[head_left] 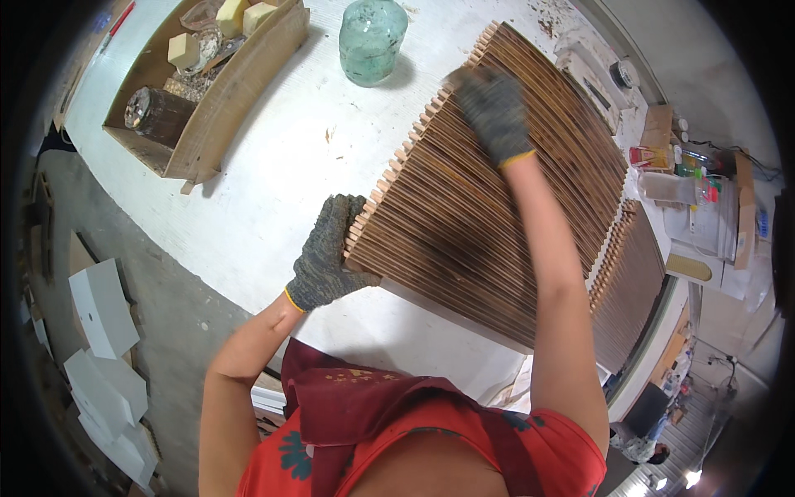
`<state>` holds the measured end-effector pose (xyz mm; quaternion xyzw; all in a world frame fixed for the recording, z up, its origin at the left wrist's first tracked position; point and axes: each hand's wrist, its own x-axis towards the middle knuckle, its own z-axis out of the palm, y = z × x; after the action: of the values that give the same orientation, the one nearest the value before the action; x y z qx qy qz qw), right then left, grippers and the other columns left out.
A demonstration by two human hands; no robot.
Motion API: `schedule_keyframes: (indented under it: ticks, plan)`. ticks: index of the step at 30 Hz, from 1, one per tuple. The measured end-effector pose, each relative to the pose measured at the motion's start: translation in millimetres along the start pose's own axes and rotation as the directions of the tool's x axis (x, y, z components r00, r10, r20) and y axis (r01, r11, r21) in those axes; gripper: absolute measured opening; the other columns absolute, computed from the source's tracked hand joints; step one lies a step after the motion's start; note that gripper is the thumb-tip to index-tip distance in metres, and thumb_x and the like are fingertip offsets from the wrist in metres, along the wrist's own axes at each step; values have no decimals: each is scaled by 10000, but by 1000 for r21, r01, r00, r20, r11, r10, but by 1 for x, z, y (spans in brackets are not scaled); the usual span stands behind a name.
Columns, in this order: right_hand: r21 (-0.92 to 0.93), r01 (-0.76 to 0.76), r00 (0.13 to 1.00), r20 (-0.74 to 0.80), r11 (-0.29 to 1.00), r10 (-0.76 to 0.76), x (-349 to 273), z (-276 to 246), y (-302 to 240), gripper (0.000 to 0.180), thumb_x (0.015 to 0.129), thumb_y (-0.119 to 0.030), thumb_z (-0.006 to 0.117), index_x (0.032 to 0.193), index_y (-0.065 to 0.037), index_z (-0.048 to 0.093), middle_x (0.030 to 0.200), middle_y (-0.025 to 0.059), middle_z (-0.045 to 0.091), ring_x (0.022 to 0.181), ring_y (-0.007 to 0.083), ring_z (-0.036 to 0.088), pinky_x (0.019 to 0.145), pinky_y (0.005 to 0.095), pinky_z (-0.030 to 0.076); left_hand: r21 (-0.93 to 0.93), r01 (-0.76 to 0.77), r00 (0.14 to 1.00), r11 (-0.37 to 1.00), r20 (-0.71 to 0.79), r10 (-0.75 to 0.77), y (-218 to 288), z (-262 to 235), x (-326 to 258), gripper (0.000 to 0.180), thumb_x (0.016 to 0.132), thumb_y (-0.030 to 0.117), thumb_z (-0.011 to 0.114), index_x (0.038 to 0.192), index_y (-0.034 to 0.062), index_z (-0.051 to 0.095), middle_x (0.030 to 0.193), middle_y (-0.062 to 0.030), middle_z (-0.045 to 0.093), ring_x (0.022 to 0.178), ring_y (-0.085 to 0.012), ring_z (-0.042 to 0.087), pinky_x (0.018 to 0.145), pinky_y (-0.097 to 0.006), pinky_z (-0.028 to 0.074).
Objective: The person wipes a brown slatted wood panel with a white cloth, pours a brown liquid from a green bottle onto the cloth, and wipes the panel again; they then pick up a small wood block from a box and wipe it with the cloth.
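A wide row of dark brown wooden strips (pixel 439 195) lies packed side by side on the white table, their pale, notched ends jutting along the left edge. My left hand (pixel 325 257), in a grey knit glove, grips the row's near left corner, with the thumb along the near side and the fingers against the strip ends. Farther away, my right hand (pixel 493 112), gloved alike, is over the far left part of the strips, close to their ends. Motion blurs its fingers, so their grip is unclear.
A cardboard box (pixel 240 99) with pale blocks and a dark jar stands far left. Beyond the strips is a greenish glass jar (pixel 373 41). A second stack of strips (pixel 629 290) lies right, near bottles (pixel 662 157). White panels (pixel 103 308) are low on the left.
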<state>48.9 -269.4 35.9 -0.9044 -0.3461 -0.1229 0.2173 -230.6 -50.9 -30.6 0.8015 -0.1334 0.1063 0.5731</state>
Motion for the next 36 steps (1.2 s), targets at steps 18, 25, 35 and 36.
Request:
schedule_keyframes:
  ticks: [18,25,35,36]
  plan:
    - [-183,-511,859,-91,840,503,33,-53,93,367,938,-413,514,982,-106,710,805,128,680,695,281,629,688,409,511,113,26,994,993,101,-38,14,-10,13,1206,592,366,907,1486,-8,189,1432,-233,399,1294,-363,447,1059,-435,374]
    - [-167,132,959,-228,977,-168,22,-2,13,291,918,-338,528,981,-113,701,748,138,652,682,318,609,683,442,497,-56,91,988,994,134,-83,17,-14,13,1115,684,328,842,1496,-11,158,1454,-242,382,1335,-378,404,1139,-480,228]
    - [-155,-685,728,-198,712,657,-65,-116,123,276,902,-347,581,941,-119,731,852,168,694,840,325,661,770,411,509,-320,116,969,940,245,-36,-1,-13,84,828,853,16,612,1519,42,120,1578,-134,166,1428,-301,248,1145,-400,278]
    - [-7,-435,880,-216,900,424,-57,-95,110,233,897,-294,587,955,-116,725,863,149,694,823,307,652,775,400,509,-220,115,959,969,279,-51,7,-17,109,765,872,-10,559,1515,32,148,1574,-134,190,1424,-305,257,1141,-390,278]
